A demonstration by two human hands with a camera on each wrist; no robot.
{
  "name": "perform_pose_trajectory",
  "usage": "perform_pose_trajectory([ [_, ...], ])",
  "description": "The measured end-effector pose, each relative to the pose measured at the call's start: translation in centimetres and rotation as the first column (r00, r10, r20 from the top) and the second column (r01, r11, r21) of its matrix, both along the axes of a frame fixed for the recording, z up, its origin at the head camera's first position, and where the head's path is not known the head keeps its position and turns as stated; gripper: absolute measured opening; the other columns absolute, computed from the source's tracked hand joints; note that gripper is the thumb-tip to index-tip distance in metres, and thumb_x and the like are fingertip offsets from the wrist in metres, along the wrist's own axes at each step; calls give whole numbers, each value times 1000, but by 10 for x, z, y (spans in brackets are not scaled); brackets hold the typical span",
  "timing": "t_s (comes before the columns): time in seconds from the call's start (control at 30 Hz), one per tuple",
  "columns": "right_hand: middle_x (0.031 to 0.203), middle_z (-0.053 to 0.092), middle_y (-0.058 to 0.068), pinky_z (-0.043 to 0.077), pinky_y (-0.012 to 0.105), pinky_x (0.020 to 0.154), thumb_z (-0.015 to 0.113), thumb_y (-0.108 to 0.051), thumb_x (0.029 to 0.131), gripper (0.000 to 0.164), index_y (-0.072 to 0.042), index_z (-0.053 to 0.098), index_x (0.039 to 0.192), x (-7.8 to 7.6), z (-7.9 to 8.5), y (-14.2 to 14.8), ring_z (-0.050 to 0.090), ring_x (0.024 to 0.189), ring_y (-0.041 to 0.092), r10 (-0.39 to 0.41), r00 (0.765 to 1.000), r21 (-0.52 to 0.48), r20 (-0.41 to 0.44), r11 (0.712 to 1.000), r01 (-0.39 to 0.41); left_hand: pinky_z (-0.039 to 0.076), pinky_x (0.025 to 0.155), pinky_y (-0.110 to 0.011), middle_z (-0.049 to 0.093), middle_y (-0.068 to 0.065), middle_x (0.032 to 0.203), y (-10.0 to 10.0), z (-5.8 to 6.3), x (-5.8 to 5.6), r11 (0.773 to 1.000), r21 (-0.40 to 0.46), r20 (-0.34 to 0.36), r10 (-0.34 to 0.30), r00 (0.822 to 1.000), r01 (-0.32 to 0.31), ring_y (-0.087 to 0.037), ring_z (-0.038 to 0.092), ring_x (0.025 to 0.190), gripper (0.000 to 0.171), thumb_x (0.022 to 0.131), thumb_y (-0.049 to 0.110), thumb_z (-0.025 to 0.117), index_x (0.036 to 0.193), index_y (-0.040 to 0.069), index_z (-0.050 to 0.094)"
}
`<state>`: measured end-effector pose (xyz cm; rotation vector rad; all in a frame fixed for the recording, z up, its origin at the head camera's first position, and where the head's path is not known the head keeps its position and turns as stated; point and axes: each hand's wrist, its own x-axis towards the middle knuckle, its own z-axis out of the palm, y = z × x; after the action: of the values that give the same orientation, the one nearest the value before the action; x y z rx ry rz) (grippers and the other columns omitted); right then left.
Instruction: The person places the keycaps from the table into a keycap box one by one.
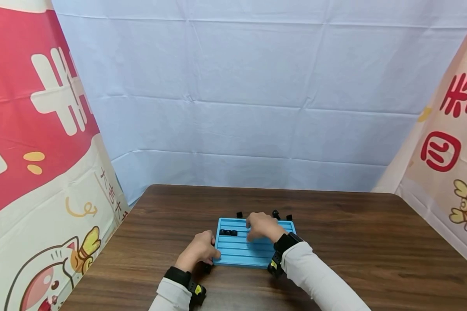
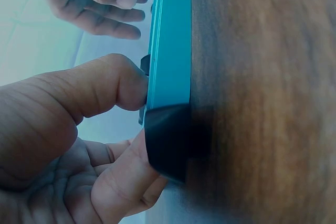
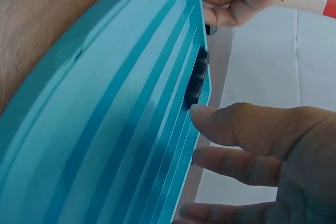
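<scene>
A blue ridged tray (image 1: 241, 261) lies on the table. My left hand (image 1: 199, 249) grips its near left corner, thumb on the rim (image 2: 152, 85) and fingers curled at the side. Close to those fingers, a black block (image 2: 168, 140) stands against the tray's side. Several small black blocks (image 1: 228, 232) form a short row in one of the tray's grooves, at the left. Above the far middle of the tray is my right hand (image 1: 263, 225), thumb and fingers apart. Nothing shows between them. In the right wrist view its thumb tip (image 3: 205, 119) appears near the end of the black row (image 3: 197, 77).
Beyond the tray's far edge lie a black piece (image 1: 239, 214) and, farther right, two more black pieces (image 1: 276, 214). The brown wooden table (image 1: 354, 242) extends to both sides. A pale blue cloth (image 1: 249, 86) hangs behind it, with printed cloths left and right.
</scene>
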<state>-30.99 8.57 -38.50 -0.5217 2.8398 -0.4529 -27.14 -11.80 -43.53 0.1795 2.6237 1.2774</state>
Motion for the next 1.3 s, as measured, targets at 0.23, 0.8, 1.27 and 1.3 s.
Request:
perform_pose_trajectory([
  [0.23,103,62,10,34,66,86,73,-17,80,29,-7,67,106,-10,-5,15,57,93,35,-24,999,-1,-48,1000,23,52,46,-31,41,-13,73,0,0,-1,1000,-4,0,-4,1000,4,-21,56,49,30,67,-10,66,85,-4,44],
  [0.8,90,61,7,41,59,76,67,-14,84,19,-6,67,101,-27,-7,47,56,79,28,-124,985,-24,-124,992,122,52,46,-31,43,-15,75,0,1,0,1000,-19,12,12,1000,-12,-22,57,49,30,66,-10,67,85,-2,44],
  [1.27,85,59,9,41,58,72,63,-13,87,13,-6,68,97,-35,-7,71,52,73,29,-169,969,-6,-179,985,171,53,46,-31,44,-15,75,0,2,1,1000,1,10,13,1000,-14,-21,57,50,31,66,-11,67,86,-2,44],
  [1.3,85,58,9,41,56,71,62,-13,87,12,-7,68,95,-35,-7,73,51,72,29,-175,968,-6,-179,984,177,53,46,-31,44,-16,75,0,2,1,1000,3,11,14,1000,-14,-22,57,50,31,66,-11,67,86,-2,44],
])
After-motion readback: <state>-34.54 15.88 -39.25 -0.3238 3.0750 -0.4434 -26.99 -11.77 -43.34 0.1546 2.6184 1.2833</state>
